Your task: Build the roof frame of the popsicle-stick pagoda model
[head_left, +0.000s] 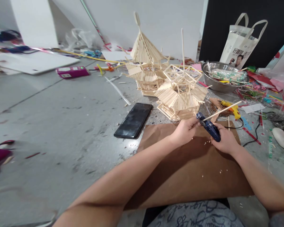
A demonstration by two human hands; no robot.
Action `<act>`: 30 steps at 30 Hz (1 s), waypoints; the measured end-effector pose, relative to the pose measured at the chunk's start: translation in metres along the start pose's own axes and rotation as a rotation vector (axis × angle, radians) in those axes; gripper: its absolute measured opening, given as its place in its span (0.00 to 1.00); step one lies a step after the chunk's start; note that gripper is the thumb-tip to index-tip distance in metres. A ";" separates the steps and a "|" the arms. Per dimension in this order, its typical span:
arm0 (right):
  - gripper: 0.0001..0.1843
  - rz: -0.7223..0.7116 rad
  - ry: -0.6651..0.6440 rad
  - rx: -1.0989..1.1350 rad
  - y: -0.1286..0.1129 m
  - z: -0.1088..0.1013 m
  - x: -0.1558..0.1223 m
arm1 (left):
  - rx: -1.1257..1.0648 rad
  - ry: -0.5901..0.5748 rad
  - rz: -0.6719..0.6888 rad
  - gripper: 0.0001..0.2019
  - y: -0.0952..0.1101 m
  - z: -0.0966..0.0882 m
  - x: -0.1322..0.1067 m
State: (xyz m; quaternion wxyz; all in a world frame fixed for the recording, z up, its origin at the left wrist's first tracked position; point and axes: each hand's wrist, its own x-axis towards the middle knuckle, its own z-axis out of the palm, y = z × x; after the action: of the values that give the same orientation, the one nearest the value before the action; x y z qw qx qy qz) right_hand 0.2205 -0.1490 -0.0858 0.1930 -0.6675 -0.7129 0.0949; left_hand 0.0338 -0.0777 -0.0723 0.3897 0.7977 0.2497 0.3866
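My right hand point(225, 138) is wrapped around a dark blue cutting tool point(211, 128) like a pair of pliers. A thin pale wooden stick point(223, 111) slants up to the right from the tool's jaws. My left hand point(185, 130) is closed at the jaw end, with fingertips pinched where the stick's near end appears to be; that end is mostly hidden. Just beyond my hands stands a tiered stick model point(184, 101) with an upright stick. Behind it is a second model point(148, 56) with a pointed roof. Beneath my hands lies a brown board point(194, 170) with small pale scraps.
A black phone point(133, 120) lies left of the board. A yellow glue gun point(232, 108) with a black cord sits on the right. Behind it are a metal bowl point(217, 85) of wrapped sticks and a white bag point(238, 47). A purple package point(72, 72) lies farther left.
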 end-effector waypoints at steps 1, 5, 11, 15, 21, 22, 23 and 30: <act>0.29 0.001 -0.001 0.004 0.000 0.000 0.000 | -0.035 -0.019 0.002 0.12 0.000 -0.001 0.001; 0.30 -0.002 -0.004 0.010 0.001 -0.001 -0.001 | -0.173 -0.110 -0.052 0.13 0.000 -0.005 0.003; 0.31 -0.016 -0.026 -0.014 0.002 -0.002 0.000 | -0.331 -0.156 -0.130 0.11 0.004 -0.009 0.005; 0.30 -0.053 -0.007 -0.016 0.002 -0.004 0.000 | -0.424 -0.173 -0.194 0.11 0.011 -0.008 0.005; 0.31 -0.098 0.000 -0.010 0.005 -0.006 0.001 | -0.515 -0.219 -0.229 0.13 0.022 -0.011 0.006; 0.31 -0.099 0.000 -0.012 0.005 -0.006 0.001 | -0.524 -0.235 -0.237 0.14 0.022 -0.011 0.006; 0.31 -0.101 -0.002 -0.015 0.005 -0.006 0.001 | -0.536 -0.254 -0.249 0.15 0.021 -0.012 0.006; 0.32 -0.097 -0.030 -0.028 0.003 -0.009 0.001 | -0.667 -0.401 -0.391 0.17 0.006 -0.014 0.005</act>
State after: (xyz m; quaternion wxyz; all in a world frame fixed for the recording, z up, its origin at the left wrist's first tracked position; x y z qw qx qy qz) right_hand 0.2274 -0.1490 -0.0787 0.1771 -0.6335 -0.7483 0.0853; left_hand 0.0258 -0.0719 -0.0598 0.7329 0.6249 0.1770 0.2026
